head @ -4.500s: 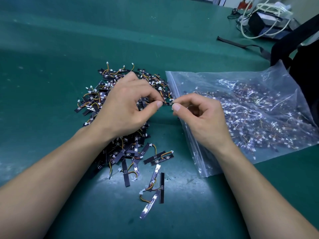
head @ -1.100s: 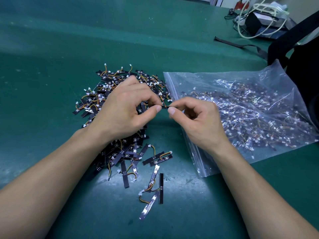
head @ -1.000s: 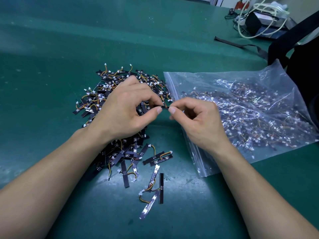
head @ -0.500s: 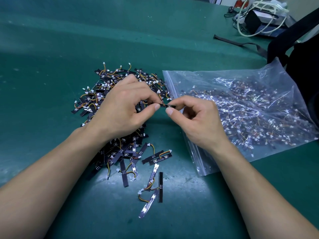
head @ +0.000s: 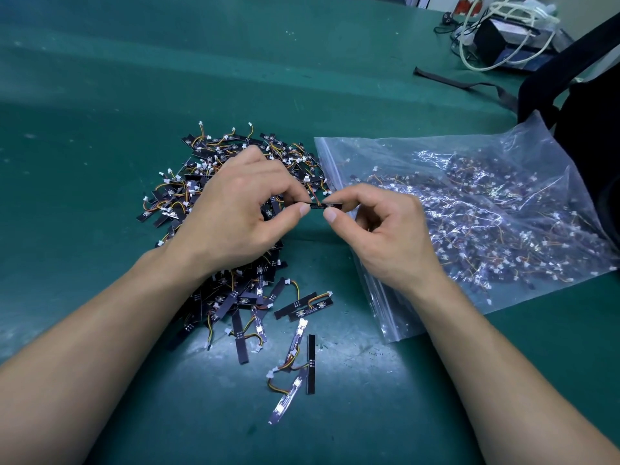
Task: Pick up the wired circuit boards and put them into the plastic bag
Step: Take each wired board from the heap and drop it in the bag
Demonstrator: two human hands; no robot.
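A heap of small black circuit boards with orange wires and white plugs (head: 204, 182) lies on the green table, partly hidden under my left arm. One narrow black board (head: 323, 205) is held level above the table. My left hand (head: 235, 213) pinches its left end and my right hand (head: 379, 229) pinches its right end between thumb and forefinger. Right of the hands lies a clear plastic zip bag (head: 469, 209) with many such boards inside; its mouth faces the heap.
Loose boards (head: 295, 360) lie scattered near the front of the green mat (head: 100, 112). A black bag (head: 590, 129) with a strap stands at the right edge. At the back right sit a dark box (head: 496, 38) and coiled white cables.
Both hands stayed together over the same spot. The pinched board now shows more between the fingertips, the hands slightly further apart than a second ago.
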